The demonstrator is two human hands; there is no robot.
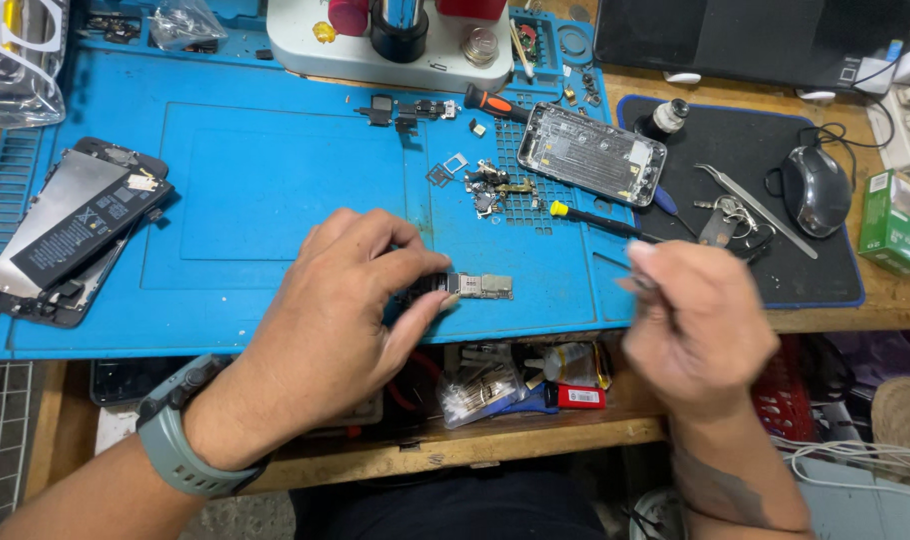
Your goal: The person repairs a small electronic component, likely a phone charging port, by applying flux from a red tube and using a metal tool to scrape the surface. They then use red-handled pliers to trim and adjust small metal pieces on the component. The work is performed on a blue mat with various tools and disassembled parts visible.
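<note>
My left hand (340,300) pinches one end of a small phone circuit board (480,286) against the blue work mat (255,190). My right hand (700,325) hovers blurred to the board's right, fingers closed around a thin metal tool (643,283) whose tip is hard to make out. An opened phone housing (592,153) lies beyond the board, with small loose parts (490,185) beside it. A screwdriver with a yellow tip (600,221) rests between the housing and my right hand.
A phone screen with a battery on it (70,230) lies at the mat's left. Metal tweezers (755,208), a computer mouse (816,189) and a small bottle (669,116) sit on a black pad. A green box (897,222) stands far right. An open drawer (515,385) below holds clutter.
</note>
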